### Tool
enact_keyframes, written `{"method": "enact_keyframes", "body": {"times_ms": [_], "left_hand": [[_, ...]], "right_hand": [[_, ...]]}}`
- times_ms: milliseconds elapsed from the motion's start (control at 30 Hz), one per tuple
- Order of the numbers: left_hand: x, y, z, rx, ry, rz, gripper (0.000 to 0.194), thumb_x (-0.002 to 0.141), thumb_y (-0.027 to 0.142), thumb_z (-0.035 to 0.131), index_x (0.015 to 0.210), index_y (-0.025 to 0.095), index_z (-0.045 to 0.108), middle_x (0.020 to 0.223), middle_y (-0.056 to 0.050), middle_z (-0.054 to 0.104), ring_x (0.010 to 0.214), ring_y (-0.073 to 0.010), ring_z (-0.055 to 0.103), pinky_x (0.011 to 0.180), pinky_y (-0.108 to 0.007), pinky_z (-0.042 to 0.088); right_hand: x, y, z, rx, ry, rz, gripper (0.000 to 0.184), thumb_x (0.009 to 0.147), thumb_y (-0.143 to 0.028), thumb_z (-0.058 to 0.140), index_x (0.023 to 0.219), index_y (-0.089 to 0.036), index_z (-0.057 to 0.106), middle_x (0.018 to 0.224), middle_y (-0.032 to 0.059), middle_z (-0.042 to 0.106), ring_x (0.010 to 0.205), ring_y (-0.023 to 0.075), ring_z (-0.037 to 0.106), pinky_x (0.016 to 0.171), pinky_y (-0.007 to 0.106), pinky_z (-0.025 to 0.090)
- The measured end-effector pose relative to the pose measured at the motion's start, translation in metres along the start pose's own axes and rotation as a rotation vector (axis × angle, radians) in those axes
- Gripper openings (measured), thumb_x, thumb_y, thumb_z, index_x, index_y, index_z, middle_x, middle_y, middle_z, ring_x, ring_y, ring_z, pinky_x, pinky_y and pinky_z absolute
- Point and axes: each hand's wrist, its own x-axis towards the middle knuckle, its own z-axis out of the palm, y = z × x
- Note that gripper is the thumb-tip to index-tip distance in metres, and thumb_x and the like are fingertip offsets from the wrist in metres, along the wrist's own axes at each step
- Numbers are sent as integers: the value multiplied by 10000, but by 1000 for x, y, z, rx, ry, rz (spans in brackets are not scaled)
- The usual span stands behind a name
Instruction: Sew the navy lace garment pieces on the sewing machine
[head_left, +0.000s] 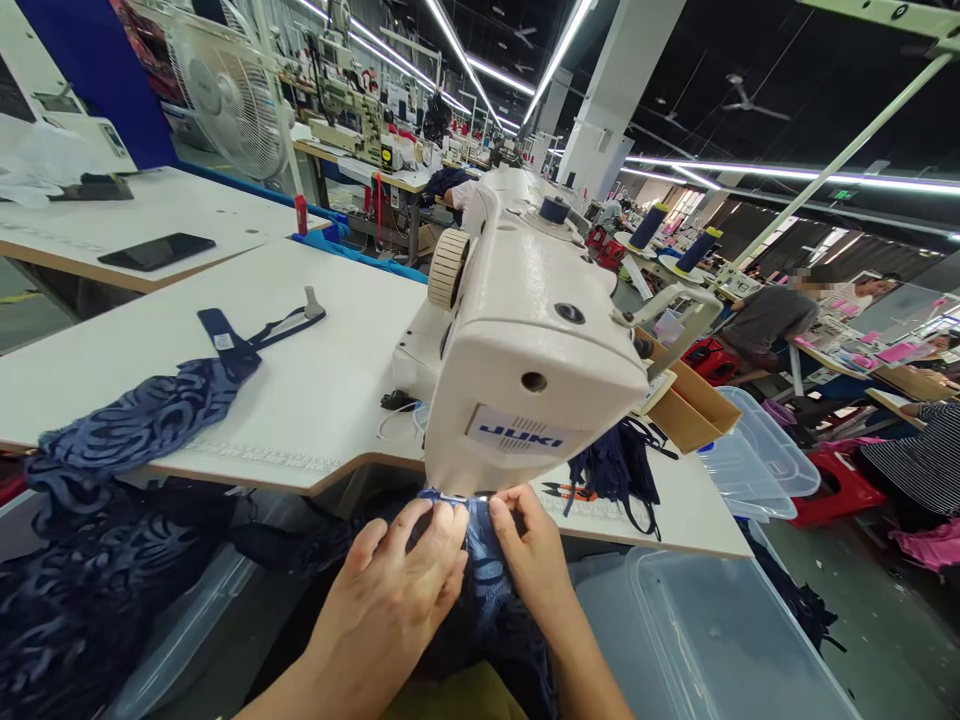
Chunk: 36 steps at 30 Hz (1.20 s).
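A white sewing machine (536, 400) marked JUKI stands in front of me; its needle area is hidden behind its head and my fingers. A blue lace garment (487, 575) lies beneath the head and hangs down towards my lap. My left hand (412, 565) presses bent fingers onto its upper edge, left of the lace panel. On the other side, my right hand (534, 550) pinches the same edge between thumb and fingers. Left on the tabletop (330, 350) rests a navy lace bra (161, 400) with a strap, trailing over the edge onto more dark lace.
Orange-handled thread snips (570, 492) and a bundle of navy straps (619, 470) lie right of the machine. Beyond are a cardboard box (694, 405) and clear plastic bins (720, 630). A phone (157, 252) lies on the left table. People work at the right.
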Motion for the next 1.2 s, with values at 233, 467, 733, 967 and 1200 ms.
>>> {"method": "enact_keyframes", "body": {"times_ms": [233,467,733,967,1200], "left_hand": [[-1,-2,2,-5,4,-12,339,994,248,354,1137,174,652,1099,28,712,1003,-212,604,828,-381,357],[-3,0,1,-22,-10,27,388,994,358,357,1157,161,650,1123,2,705,1022,-219,602,836,-384,359],[-13,9,8,-16,-72,40,812,866,725,281,1231,79,610,1194,-116,667,1129,-308,536,917,-442,342],[-16,-4,-5,-87,-125,9,442,886,369,421,1205,142,627,1203,-85,661,1116,-266,565,914,-428,337],[-25,-38,-3,4,20,38,338,950,133,353,1190,92,589,1244,-151,623,1133,-273,557,951,-427,368]], "right_hand": [[-7,31,-33,-112,-51,-9,160,932,-347,511,922,-211,595,918,29,624,883,183,566,811,285,416],[-20,55,-63,-253,-52,7,203,927,-394,529,837,-213,538,847,18,568,816,180,516,748,276,377],[-32,56,-80,-23,-198,292,413,916,-510,496,654,-191,478,629,-10,552,632,140,448,623,263,312],[-29,42,-63,846,-20,443,349,760,-426,741,815,-211,471,646,-65,461,542,73,394,529,193,309],[-11,-3,-13,740,-109,245,205,806,-291,689,949,-217,563,808,-30,511,670,75,450,620,185,369]]}}
